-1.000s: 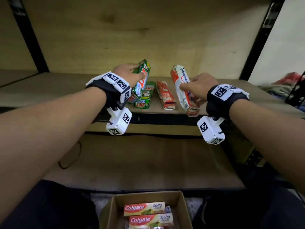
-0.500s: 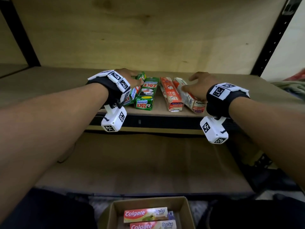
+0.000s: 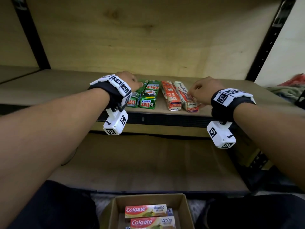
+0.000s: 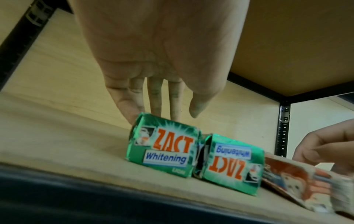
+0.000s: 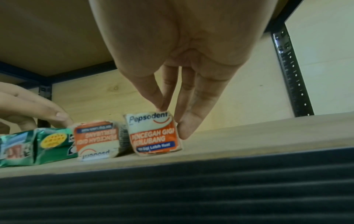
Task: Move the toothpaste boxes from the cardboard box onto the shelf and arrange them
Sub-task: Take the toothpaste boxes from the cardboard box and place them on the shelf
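Mid-frame on the shelf (image 3: 214, 111), four toothpaste boxes lie. Our left hand (image 3: 130, 80) rests relaxed fingers on the leftmost green box (image 3: 136, 98); our right hand (image 3: 202, 90) pinches the rightmost white box (image 3: 184, 95). Two more wait in the cardboard box (image 3: 113, 212), bottom centre.

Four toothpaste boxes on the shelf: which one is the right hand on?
The rightmost white-and-orange Pepsodent toothpaste box. The right hand has its fingers on it; the neighbouring orange Pepsodent box is untouched, and both green Zact boxes lie further left.
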`<state>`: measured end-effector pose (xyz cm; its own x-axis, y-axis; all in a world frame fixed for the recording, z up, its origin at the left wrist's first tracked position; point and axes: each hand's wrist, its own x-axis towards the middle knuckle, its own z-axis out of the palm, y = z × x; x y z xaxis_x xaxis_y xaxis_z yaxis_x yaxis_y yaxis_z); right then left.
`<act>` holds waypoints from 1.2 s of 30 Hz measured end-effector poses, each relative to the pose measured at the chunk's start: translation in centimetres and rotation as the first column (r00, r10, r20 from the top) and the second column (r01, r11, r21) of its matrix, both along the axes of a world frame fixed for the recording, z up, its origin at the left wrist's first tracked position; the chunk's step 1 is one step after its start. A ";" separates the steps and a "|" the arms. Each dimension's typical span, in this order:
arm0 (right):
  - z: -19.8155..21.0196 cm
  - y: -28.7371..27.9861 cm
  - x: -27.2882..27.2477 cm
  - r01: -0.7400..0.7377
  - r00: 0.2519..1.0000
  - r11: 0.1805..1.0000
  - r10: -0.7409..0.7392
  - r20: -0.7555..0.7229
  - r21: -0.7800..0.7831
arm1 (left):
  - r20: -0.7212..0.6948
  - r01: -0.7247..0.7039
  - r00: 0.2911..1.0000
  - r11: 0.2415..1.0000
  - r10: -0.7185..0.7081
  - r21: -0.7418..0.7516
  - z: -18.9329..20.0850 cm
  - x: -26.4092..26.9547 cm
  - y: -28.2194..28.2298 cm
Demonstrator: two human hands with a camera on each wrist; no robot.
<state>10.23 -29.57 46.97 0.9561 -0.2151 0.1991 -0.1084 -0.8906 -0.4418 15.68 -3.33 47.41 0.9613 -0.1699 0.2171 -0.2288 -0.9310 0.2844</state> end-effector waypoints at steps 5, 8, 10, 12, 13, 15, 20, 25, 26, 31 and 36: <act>0.5 0.8 -3.0 -0.025 0.999 0.996 0.023 -0.033 -0.085 | 0.013 0.040 0.999 0.999 -0.040 -0.013 0.6 -3.2 0.5; 0.5 1.3 -4.9 -0.040 0.999 0.991 0.037 -0.031 -0.131 | -0.063 0.087 0.993 0.986 -0.097 -0.145 1.0 -4.9 0.7; 0.1 1.6 -6.0 -0.043 0.999 0.994 0.040 -0.035 -0.102 | -0.146 0.100 0.979 0.958 -0.143 -0.270 0.7 -6.1 0.7; -0.8 2.1 -7.1 -0.047 0.995 0.999 0.046 -0.089 -0.002 | -0.252 0.091 0.952 0.946 -0.174 -0.310 -0.3 -7.5 0.7; -1.4 2.3 -7.6 -0.053 0.992 0.998 0.055 -0.111 0.021 | -0.314 0.092 0.930 0.948 -0.191 -0.305 -0.8 -8.0 0.7; -3.0 2.7 -8.5 -0.092 0.986 0.996 0.090 -0.143 -0.009 | -0.447 0.116 0.866 0.959 -0.225 -0.257 -2.3 -8.9 0.9; -8.6 3.5 -10.1 -0.186 0.951 0.982 0.180 -0.250 -0.003 | -0.635 0.159 0.725 0.962 -0.267 -0.223 -7.6 -10.1 1.5; -15.4 4.2 -10.5 -0.249 0.900 0.968 0.226 -0.373 -0.015 | -0.712 0.116 0.662 0.970 -0.236 -0.214 -14.8 -10.9 2.0; -16.8 4.4 -10.6 -0.262 0.883 0.965 0.229 -0.409 -0.024 | -0.731 0.110 0.643 0.972 -0.228 -0.207 -16.4 -11.0 2.1; -24.0 5.5 -10.0 -0.359 0.800 0.929 0.258 -0.541 -0.088 | -0.791 0.054 0.582 0.979 -0.190 -0.195 -24.0 -11.3 2.5; -31.0 6.3 -10.5 -0.347 0.755 0.936 0.244 -0.608 -0.055 | -0.813 0.008 0.557 0.980 -0.168 -0.197 -30.9 -12.1 2.4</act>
<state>-0.23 -23.22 15.94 0.9074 0.0827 -0.4120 -0.0181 -0.9718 -0.2350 3.54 -0.91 16.53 0.7142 -0.3059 -0.6296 0.1012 -0.8449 0.5252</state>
